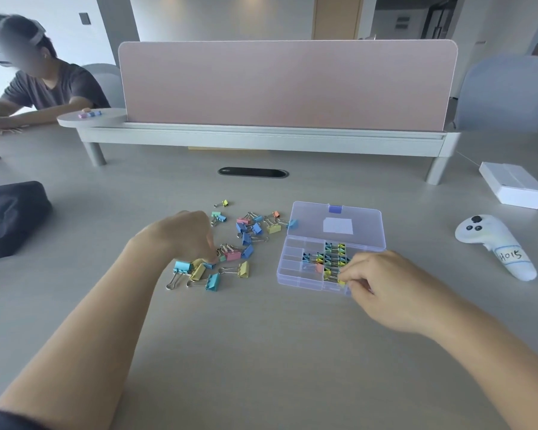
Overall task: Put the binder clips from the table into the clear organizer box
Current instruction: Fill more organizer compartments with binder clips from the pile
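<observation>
Several pastel binder clips (pixel 244 240) in blue, yellow, pink and green lie scattered on the grey table, left of the clear organizer box (pixel 292 268). The box is open, its lid (pixel 336 225) lying back flat, and several small clips fill its middle and right compartments. My left hand (pixel 184 237) reaches down into the near left part of the pile, fingertips pinched at a small clip; what they hold is hidden. My right hand (pixel 376 280) rests over the box's near right corner, fingers pinched on a small yellow clip (pixel 341 282).
A white controller (pixel 494 246) with a label lies right of the box, a white carton (pixel 513 187) behind it. A dark bag (pixel 10 218) sits at the left edge. A pink divider (pixel 286 85) on a raised shelf crosses the back. Another person sits far left.
</observation>
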